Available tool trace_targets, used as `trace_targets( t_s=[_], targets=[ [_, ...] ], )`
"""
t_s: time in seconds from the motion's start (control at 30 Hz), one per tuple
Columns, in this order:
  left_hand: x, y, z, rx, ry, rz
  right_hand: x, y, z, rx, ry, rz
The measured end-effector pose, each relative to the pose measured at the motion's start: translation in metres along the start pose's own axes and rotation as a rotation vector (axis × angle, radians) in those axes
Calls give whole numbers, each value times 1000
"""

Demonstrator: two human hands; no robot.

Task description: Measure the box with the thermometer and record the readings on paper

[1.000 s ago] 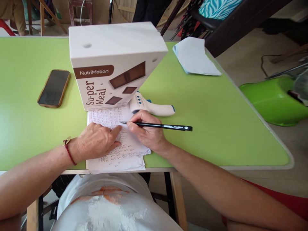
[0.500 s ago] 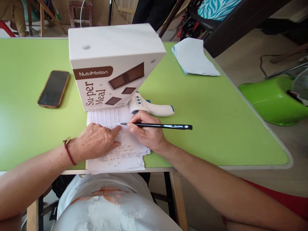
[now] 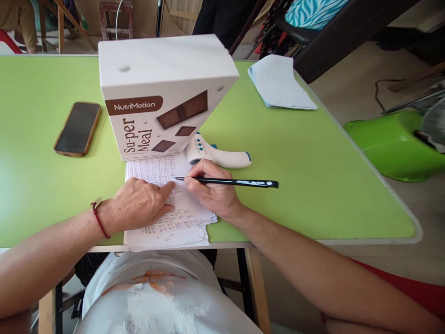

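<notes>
A stack of white paper sheets (image 3: 189, 208) covered in small handwriting lies at the table's near edge. My right hand (image 3: 213, 188) grips a black pen (image 3: 239, 182) in a writing hold, its tip at the page. Flat on the sheets rests my left hand (image 3: 144, 202), holding nothing, with its index finger and thumb stretched out near the pen tip. Just beyond both hands a white NutriMotion box (image 3: 167, 62) stands upright over the far part of the papers. Beside the box lies a white and blue infrared thermometer (image 3: 229, 158), close to my right hand.
The green table (image 3: 313, 185) carries a brown-cased phone (image 3: 78, 129) at the left and a folded white paper (image 3: 281, 83) at the far right. A green bin (image 3: 392, 144) is on the floor to the right. A person's dark-clothed legs (image 3: 224, 18) show beyond the table.
The pen tip has shifted very slightly to the right across the page. My left hand and the other things look unchanged.
</notes>
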State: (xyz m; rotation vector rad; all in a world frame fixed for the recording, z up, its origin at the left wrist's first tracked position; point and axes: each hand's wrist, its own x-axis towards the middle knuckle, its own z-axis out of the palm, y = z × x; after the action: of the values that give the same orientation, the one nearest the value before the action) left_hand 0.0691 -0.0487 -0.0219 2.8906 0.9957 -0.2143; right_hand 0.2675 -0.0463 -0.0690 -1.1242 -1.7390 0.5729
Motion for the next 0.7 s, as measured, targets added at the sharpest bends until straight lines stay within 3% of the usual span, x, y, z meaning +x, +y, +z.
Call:
trace_targets(
  t_s=[0.37, 0.7],
  targets=[
    [1, 0, -5, -16, -97, -32, -1, 1, 0, -7, 13, 15],
    [0, -1, -1, -6, -19, -4, 0, 0, 0, -20, 18, 6]
  ],
)
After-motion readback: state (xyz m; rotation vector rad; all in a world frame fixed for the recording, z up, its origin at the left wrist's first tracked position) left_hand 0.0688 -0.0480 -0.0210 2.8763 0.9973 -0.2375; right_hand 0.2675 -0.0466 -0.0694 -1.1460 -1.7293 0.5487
